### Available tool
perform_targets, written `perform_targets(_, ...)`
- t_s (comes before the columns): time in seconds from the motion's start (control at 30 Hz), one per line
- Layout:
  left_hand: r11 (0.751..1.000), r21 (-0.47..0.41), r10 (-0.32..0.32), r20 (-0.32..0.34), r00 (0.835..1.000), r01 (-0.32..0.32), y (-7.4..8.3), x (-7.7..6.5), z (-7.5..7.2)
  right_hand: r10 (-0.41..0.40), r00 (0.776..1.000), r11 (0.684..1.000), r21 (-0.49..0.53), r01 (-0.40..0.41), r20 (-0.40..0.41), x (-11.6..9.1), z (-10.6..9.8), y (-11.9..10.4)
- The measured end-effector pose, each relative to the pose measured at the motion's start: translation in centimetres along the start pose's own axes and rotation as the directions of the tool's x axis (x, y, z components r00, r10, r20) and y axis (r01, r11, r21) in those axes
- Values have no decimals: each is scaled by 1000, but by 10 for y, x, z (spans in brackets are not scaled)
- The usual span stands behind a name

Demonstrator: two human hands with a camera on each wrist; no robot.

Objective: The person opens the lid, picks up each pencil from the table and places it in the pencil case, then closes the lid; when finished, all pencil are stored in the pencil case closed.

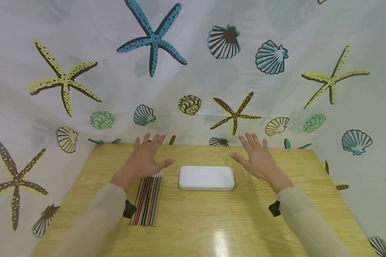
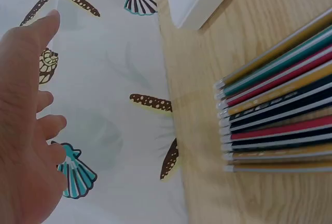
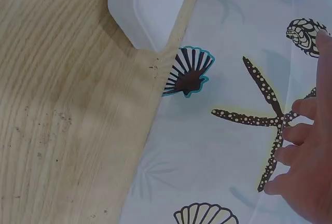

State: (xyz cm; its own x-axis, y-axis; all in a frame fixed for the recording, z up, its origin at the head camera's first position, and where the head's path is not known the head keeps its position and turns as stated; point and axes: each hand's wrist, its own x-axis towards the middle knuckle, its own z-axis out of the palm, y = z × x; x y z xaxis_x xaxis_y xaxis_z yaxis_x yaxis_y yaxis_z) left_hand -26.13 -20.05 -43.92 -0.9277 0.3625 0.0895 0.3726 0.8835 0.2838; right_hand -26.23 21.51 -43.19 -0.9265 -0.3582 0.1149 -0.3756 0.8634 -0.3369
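A closed white case [image 1: 207,177] lies flat near the middle of the wooden table. To its left, several pencils [image 1: 147,200] in gold, green, red and black lie side by side in a row. My left hand [image 1: 145,158] hovers above the far ends of the pencils, fingers spread and holding nothing. On the other side of the case, my right hand [image 1: 255,159] is raised over the table with its fingers spread, also holding nothing. In the left wrist view the row of pencils [image 2: 280,110] shows clearly, apart from the hand.
The wooden table [image 1: 212,210] ends at the back and sides against a white cloth [image 1: 193,71] printed with starfish and shells. Dark wrist cameras [image 1: 129,209] sit under both cuffs. Small marks dot the wood near the right hand.
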Motion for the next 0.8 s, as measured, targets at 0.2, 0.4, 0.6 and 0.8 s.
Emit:
perform_targets(0.2, 995, -88, 35, -18, 999, -36, 7, -6, 18, -32, 999, 998, 58, 30, 27, -6, 17, -4)
perform_targets(0.4, 984, -177, 30, 9, 1000, -27, 14, -9, 41, -57, 998, 995, 78, 54, 39, -10, 37, -5)
perform_targets(0.6, 973, -231, 23, 44, 999, -12, 17, -13, 61, -78, 995, 993, 96, 72, 59, -14, 56, -6)
perform_targets(0.8, 971, -240, 20, 72, 997, -3, 20, -13, 75, -99, 993, 992, 87, 93, 68, -18, 67, -9)
